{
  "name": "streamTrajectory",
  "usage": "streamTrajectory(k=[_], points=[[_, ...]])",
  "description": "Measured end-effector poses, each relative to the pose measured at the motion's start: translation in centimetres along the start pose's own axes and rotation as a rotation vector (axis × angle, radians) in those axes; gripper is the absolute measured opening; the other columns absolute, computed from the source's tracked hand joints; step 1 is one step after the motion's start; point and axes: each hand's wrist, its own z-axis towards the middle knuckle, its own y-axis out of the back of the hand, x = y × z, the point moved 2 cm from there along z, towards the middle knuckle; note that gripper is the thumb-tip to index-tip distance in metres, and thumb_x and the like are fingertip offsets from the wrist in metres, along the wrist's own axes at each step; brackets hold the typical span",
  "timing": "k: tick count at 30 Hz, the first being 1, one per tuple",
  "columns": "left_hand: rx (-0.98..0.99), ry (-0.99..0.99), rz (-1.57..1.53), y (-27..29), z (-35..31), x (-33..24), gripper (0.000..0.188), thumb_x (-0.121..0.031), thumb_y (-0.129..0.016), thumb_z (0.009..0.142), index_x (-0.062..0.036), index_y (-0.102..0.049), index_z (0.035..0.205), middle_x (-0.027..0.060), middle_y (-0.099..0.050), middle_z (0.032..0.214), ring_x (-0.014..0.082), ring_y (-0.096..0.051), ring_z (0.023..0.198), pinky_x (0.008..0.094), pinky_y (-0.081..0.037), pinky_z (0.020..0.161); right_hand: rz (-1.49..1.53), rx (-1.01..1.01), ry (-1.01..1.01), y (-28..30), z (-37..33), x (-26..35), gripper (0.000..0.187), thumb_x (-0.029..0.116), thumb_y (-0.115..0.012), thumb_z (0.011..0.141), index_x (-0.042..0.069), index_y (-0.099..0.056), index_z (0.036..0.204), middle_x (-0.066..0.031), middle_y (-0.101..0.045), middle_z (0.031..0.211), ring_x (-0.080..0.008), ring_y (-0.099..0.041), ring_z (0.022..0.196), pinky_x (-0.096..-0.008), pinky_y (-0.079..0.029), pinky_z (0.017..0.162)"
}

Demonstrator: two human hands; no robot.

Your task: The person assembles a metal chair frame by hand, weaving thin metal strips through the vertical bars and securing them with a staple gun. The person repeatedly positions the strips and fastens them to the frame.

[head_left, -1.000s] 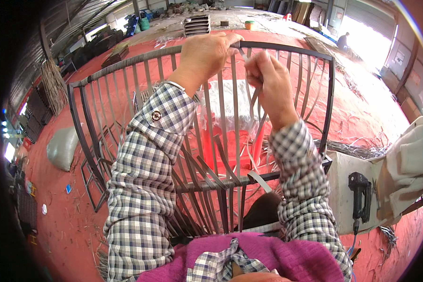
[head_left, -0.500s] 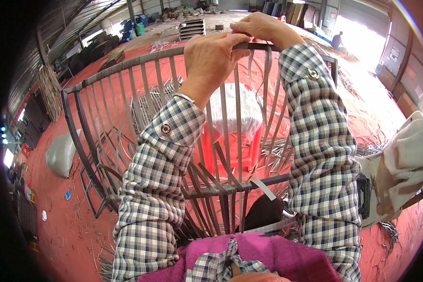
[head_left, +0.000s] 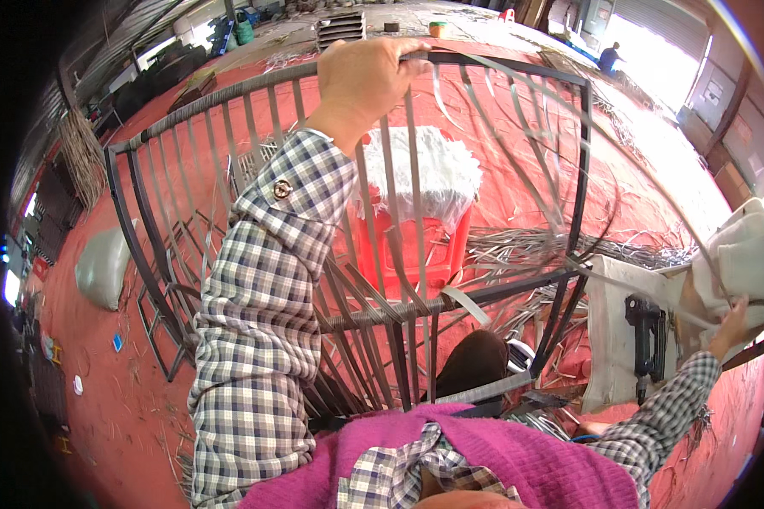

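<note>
In the head view I see the left hand (head_left: 361, 78) closed over the far rail of the dark frame (head_left: 582, 153), which stands before the person, part-wound with grey strip. The right hand (head_left: 729, 327) is well out to the right, its fingers closed on a loose grey strip (head_left: 703, 246) that runs back toward that rail. Near this hand lies a black tool (head_left: 647, 339); beyond the frame's slats stands a red stool (head_left: 456, 248).

V. bright daylight thru doorway (head_left: 654, 81), upper R, blown out; upper L dimmer. Fisheye bend, blk vignette at edges. Strip (head_left: 703, 243) motion-blurred, R side.
</note>
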Motion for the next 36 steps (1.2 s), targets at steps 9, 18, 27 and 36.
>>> streamTrajectory(k=[9, 18, 27, 36], points=[[0.364, -0.010, -0.004, 0.4, 3.1, -1.0, 0.032, -0.039, -0.060, 0.083, -0.0109, -0.069, 0.097, 0.0121, -0.067, 0.083, 0.0307, -0.063, 0.079, 0.0398, -0.047, 0.069, 0.659, 0.496, 0.529, -11.1, -11.6, 18.5, 0.030, 0.009, -0.050, 0.093, -0.002, -0.054, 0.120, -0.0102, -0.058, 0.117, -0.0181, -0.054, 0.108, -0.0292, -0.041, 0.097], [0.467, -0.043, -0.099, 0.6, 4.0, -2.0, 0.034, -0.036, -0.062, 0.084, -0.0017, -0.063, 0.087, 0.0095, -0.058, 0.066, 0.0185, -0.052, 0.061, 0.0343, -0.042, 0.060, 0.629, 0.953, 0.788, -28.3, -38.8, 33.8, 0.024, 0.009, -0.060, 0.079, 0.001, -0.063, 0.102, -0.0185, -0.062, 0.082, -0.0313, -0.061, 0.073, -0.0393, -0.047, 0.066], [0.428, -0.116, -0.007, 0.8, 3.5, -1.5, 0.032, -0.033, -0.060, 0.084, -0.0087, -0.060, 0.104, 0.0147, -0.065, 0.099, 0.0302, -0.062, 0.091, 0.0406, -0.048, 0.077, 0.645, 0.978, 0.588, -28.8, -39.7, 34.4, 0.018, 0.017, -0.057, 0.082, 0.001, -0.063, 0.079, -0.0111, -0.055, 0.062, -0.0255, -0.054, 0.056, -0.0369, -0.042, 0.056], [0.026, -0.256, 0.148, 0.5, 1.6, -3.4, 0.019, -0.030, -0.058, 0.085, -0.0182, -0.058, 0.101, 0.0060, -0.066, 0.075, 0.0289, -0.065, 0.069, 0.0413, -0.049, 0.058, 1.162, 1.237, 0.196, -27.4, -38.0, 37.4, 0.035, 0.030, -0.047, 0.097, -0.001, -0.063, 0.088, -0.0001, -0.055, 0.073, -0.0054, -0.047, 0.066, -0.0189, -0.037, 0.059]])
